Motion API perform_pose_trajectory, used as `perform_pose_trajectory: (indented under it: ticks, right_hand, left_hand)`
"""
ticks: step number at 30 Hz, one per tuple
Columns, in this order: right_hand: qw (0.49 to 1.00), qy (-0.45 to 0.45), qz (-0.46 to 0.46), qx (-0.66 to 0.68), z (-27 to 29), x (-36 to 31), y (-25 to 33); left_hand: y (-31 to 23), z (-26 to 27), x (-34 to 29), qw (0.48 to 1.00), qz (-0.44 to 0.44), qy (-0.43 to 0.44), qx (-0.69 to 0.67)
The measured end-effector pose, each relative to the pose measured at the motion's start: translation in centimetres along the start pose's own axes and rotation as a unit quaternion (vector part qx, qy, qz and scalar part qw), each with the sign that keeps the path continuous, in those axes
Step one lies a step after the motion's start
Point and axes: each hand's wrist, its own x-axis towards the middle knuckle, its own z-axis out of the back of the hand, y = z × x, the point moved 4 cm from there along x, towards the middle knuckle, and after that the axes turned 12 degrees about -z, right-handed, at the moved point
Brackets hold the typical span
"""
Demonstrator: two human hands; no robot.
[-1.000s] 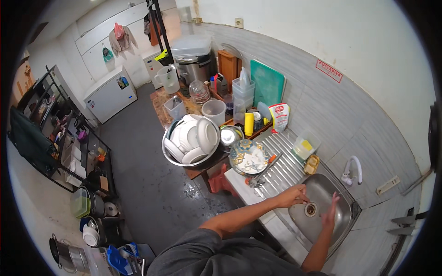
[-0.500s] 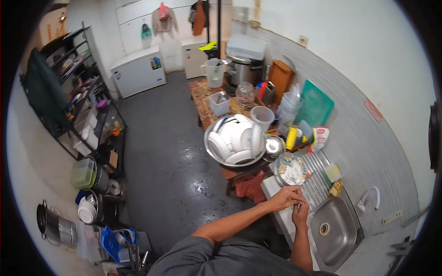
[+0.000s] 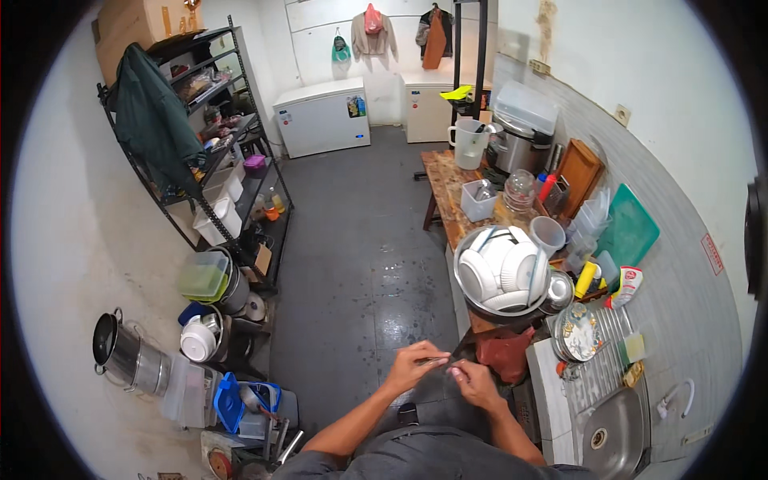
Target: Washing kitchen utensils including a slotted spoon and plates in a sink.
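Note:
My left hand (image 3: pixel 414 366) is held out over the floor in front of my body, its fingers drawn together in a pinch. Close by, my right hand (image 3: pixel 478 386) is also closed, thumb against fingers. The fingertips of the two hands almost meet; whatever lies between them, if anything, is too small to make out. Just beyond the right hand hangs or lies a red plastic bag (image 3: pixel 506 354), under the wooden table (image 3: pixel 445 172). On that table stands a big metal basin (image 3: pixel 464 293) piled with white bowls (image 3: pixel 506 268).
To the right are a steel sink (image 3: pixel 614 432) and a ribbed drainboard holding a stack of dirty plates (image 3: pixel 580 332). A black shelf rack (image 3: pixel 240 160), pots (image 3: pixel 120 352) and plastic tubs (image 3: pixel 268 408) line the left. Two white chest freezers (image 3: pixel 324 120) stand at the back.
My view has turned left, away from the sink. Both hands have moved from beside the sink's edge to over the floor, and they have drawn slightly apart.

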Motion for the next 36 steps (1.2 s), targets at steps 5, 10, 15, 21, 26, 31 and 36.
perform_pose_trajectory:
  ticks: [5,10,15,21,26,31,36]
  right_hand:
    - [0.983,0.152,0.102,0.01,-6.8,1.8,2.0]
    - [0.958,0.236,0.164,0.018,-10.2,3.2,3.3]
    - [0.956,0.214,0.197,0.027,-10.5,5.1,4.9]
    - [0.968,0.194,0.159,0.029,-9.5,6.2,4.2]
    - [0.976,0.187,0.108,0.025,-7.4,7.1,3.3]
    - [0.978,0.177,0.104,0.042,-5.3,8.1,2.0]
    - [0.971,0.188,0.144,0.037,-4.2,9.8,1.5]
  left_hand:
    - [-3.0,6.2,-5.5,0.991,0.036,-0.082,0.101]
    - [-3.0,8.9,-8.4,0.975,0.097,-0.187,0.066]
    - [-3.0,9.8,-7.4,0.971,0.086,-0.212,0.063]
    - [-3.2,9.3,-4.1,0.975,0.054,-0.201,0.073]
    - [-1.9,8.3,-1.5,0.981,0.04,-0.181,0.053]
    - [-1.5,6.6,0.5,0.984,0.044,-0.159,0.059]
    - [-0.1,5.9,1.1,0.978,0.05,-0.189,0.066]
